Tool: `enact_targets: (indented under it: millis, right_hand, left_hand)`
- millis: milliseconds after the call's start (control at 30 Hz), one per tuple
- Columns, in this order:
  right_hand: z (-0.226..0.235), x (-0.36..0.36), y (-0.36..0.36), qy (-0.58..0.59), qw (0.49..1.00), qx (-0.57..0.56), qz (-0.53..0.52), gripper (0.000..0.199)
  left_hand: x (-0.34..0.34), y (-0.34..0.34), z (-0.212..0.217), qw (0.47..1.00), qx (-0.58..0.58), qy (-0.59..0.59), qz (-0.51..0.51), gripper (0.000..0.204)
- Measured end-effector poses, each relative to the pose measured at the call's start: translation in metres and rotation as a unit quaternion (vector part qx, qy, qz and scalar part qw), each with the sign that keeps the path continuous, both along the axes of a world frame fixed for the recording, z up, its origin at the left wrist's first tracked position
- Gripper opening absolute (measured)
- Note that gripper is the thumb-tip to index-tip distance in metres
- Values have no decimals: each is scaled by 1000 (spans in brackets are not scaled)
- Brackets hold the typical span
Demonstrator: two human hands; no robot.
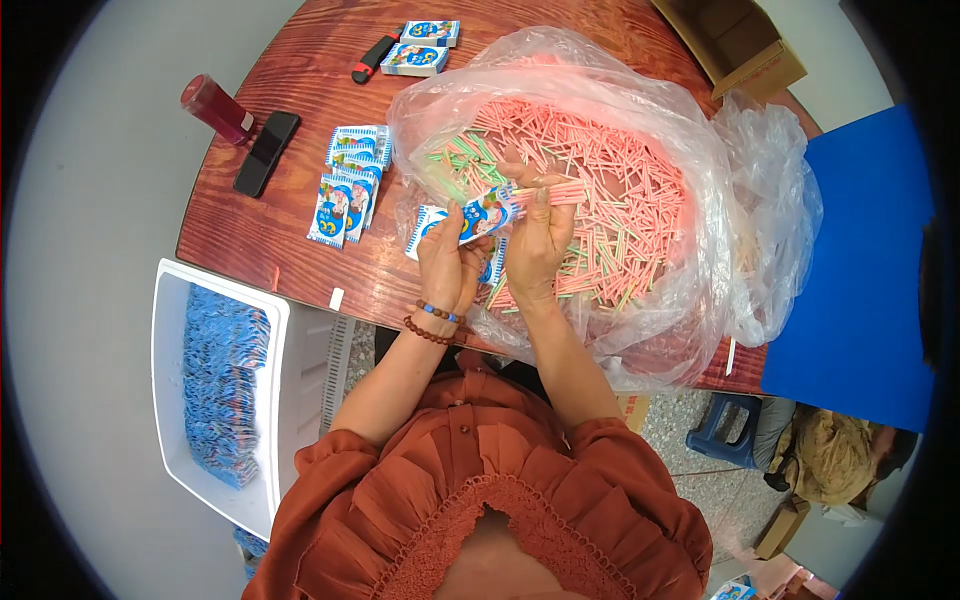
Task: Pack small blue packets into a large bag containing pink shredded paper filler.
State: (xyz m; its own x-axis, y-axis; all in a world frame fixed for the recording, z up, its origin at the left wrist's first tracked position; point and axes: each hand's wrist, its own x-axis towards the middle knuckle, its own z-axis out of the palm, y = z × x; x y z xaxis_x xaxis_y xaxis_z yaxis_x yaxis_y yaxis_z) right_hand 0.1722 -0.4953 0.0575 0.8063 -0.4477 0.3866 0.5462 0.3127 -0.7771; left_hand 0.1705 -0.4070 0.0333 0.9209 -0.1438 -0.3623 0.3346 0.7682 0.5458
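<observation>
My left hand grips a small blue and white printed packet, holding it at a slant. In my right hand is a small bundle of pink sticks, pinched between thumb and fingers. One end of the bundle meets the packet's right end; how far the sticks reach inside is hidden. Beneath both hands lies a large clear plastic bag, spread wide, with many loose pink sticks and some green ones in it. Another packet shows partly behind my left hand.
Left of the bag lie several packets, a phone and a red bottle. A box cutter and two small card stacks are farther back. At lower left stands a white bin of blue packets. A cardboard box sits far right.
</observation>
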Motion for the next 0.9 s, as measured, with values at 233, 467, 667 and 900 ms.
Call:
enact_targets:
  millis: [233, 467, 667, 900]
  right_hand:
    - [-4, 3, -2, -8, 999, -7, 33, 20]
    - [-5, 2, -3, -32, 997, 45, 53, 18]
    - [-1, -3, 0, -14, 997, 40, 60, 17]
    - [-5, -3, -2, 1, 991, -130, 22, 16]
  left_hand:
    - [1, 7, -8, 999, -13, -26, -20, 31]
    - [3, 7, -13, 999, -15, -18, -27, 32]
    - [3, 9, -17, 997, -60, -3, -43, 31]
    - [1, 6, -16, 998, -40, -29, -31, 31]
